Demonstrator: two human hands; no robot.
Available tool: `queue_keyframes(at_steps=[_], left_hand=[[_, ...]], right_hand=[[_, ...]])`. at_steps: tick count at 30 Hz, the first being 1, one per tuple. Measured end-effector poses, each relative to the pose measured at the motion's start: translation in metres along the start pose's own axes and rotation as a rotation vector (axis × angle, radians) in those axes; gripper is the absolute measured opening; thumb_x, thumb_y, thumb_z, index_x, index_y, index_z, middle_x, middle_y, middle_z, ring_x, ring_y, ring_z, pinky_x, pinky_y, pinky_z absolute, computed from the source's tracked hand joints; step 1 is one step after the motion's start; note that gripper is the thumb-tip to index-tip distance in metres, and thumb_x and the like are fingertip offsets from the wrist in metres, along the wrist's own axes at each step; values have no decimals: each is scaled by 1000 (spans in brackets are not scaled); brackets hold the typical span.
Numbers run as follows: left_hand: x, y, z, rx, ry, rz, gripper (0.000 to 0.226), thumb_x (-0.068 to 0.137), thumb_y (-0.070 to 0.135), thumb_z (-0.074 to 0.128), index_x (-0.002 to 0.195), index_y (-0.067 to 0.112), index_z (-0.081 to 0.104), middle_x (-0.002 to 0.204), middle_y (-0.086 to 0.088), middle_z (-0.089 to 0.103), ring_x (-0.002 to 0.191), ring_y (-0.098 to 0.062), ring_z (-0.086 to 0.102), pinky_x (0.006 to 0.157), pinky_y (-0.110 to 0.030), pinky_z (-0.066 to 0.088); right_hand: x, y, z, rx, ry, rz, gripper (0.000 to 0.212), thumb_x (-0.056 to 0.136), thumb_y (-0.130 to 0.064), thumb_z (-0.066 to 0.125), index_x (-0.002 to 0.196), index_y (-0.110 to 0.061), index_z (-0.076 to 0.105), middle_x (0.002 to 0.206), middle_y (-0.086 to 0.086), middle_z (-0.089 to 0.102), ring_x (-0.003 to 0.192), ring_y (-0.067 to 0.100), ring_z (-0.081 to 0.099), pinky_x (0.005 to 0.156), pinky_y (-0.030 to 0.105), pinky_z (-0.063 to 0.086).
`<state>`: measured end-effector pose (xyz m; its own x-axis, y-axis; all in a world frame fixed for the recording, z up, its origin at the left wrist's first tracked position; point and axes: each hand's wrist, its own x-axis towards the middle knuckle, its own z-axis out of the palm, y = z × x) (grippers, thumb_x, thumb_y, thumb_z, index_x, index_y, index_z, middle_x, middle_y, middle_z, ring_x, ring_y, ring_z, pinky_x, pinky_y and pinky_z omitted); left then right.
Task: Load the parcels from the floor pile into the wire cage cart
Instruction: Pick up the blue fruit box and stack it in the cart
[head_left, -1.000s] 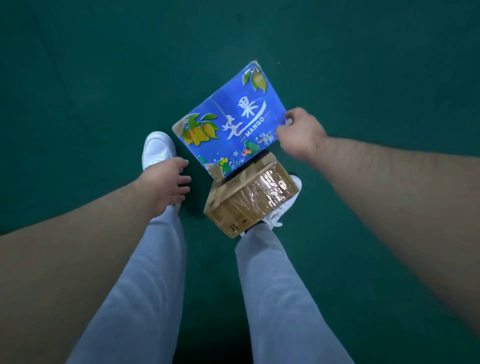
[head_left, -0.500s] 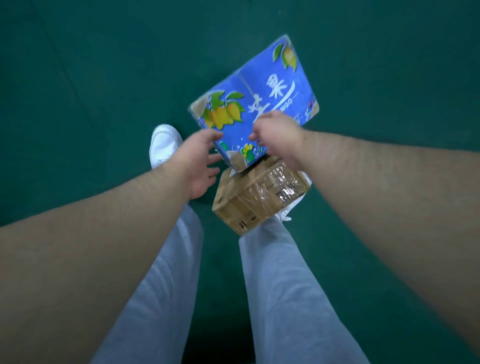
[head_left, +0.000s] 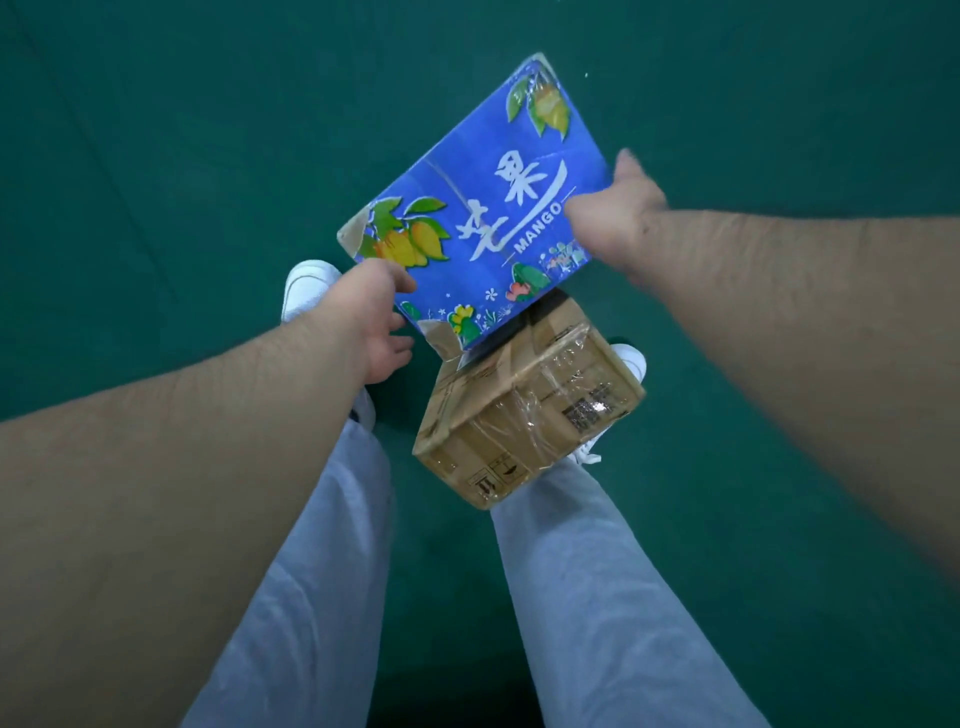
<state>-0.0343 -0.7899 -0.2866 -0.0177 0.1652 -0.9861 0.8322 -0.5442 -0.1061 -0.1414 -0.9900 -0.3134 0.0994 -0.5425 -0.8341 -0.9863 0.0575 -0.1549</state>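
I see open floor (head_left: 156, 208) all round; left hand (head_left: 371, 312) and right hand (head_left: 618, 218) clasp 2 edges of the mango box (head_left: 467, 208).

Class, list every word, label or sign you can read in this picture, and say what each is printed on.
"MANGO": white capitals on the blue box.
"芒果": large white characters on the same box.
On the brown cardboard box: a label and handling symbols, too small to read.
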Motion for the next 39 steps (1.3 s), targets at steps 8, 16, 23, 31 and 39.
queue_keyframes(at_steps=[8,16,23,31,39], left_hand=[[-44,-11,-20,-93,38,140,32,76,15,57,108,14,54,95,-4,61,68,-28,63,83,-34,47],[-206,20,-65,-141,154,303,18,79,24,58,71,19,43,55,-2,29,56,-21,22,61,-35,26],[-419,35,-86,177,-36,451,14,86,32,62,86,20,55,50,8,56,53,-15,42,58,-30,31],[-578,32,-100,731,-349,686,52,79,42,59,130,42,54,97,7,58,86,-18,54,85,-43,39],[-643,-72,-88,1181,-539,743,42,97,26,59,136,37,49,107,6,62,96,-20,63,97,-51,47]], right_hand=[[-35,-2,-20,296,56,2,23,82,-32,62,103,-24,56,111,-2,61,81,11,57,63,26,42],[-201,-51,-100,532,87,-117,29,87,-36,62,109,-19,55,97,-8,68,89,16,68,80,35,53],[-395,-71,-220,740,229,-135,25,92,-34,63,116,-27,61,106,-17,67,92,0,62,79,23,48],[-602,-15,-241,1333,518,57,55,79,-46,62,132,-32,57,121,-7,65,104,9,58,95,32,44],[-775,49,-154,1536,841,205,28,101,-27,58,85,-40,77,88,-21,77,78,-8,69,65,9,49]])
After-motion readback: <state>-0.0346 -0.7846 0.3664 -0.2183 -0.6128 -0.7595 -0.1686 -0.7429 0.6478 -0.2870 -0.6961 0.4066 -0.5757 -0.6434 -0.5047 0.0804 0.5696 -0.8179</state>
